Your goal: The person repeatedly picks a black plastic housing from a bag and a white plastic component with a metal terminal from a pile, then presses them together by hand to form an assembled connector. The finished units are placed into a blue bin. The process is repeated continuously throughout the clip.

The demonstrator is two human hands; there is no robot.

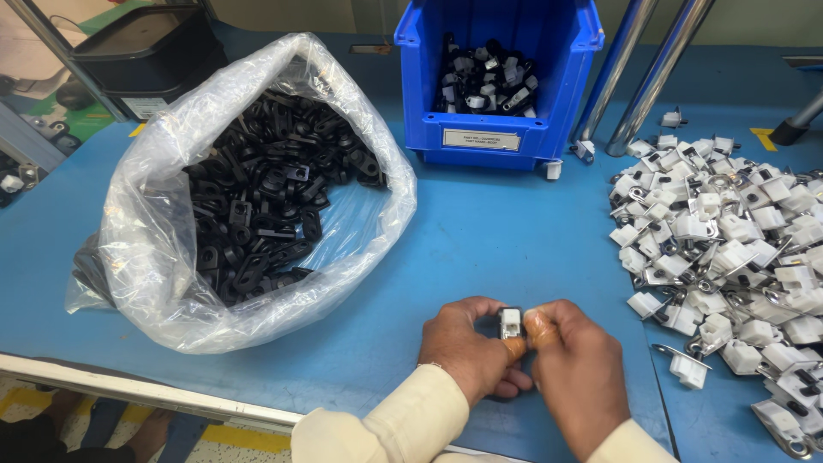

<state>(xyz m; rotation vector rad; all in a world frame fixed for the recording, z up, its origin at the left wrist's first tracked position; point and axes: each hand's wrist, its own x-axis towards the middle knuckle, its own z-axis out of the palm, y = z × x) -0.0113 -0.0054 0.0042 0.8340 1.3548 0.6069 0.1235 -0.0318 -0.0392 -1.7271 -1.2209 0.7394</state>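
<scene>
Blue table (480,240), blue bin (497,51), black parts in clear bag (249,206), white clips (729,249).

1. We see a clear, glossy, crinkled plastic bag (154,231) of matt black plastic brackets (266,197).
2. We see a smooth, shiny blue plastic bin (489,120).
3. The heap of clips (729,240) looks like white plastic with bright metal.
4. The worktop (480,231) is smooth, matt blue.

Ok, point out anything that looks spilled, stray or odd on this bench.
Little stands out. A few white clips lie apart from the big white pile, near the metal poles, and one small white piece sits by the blue bin. The clear bag of black parts slumps open but holds its contents.
</scene>
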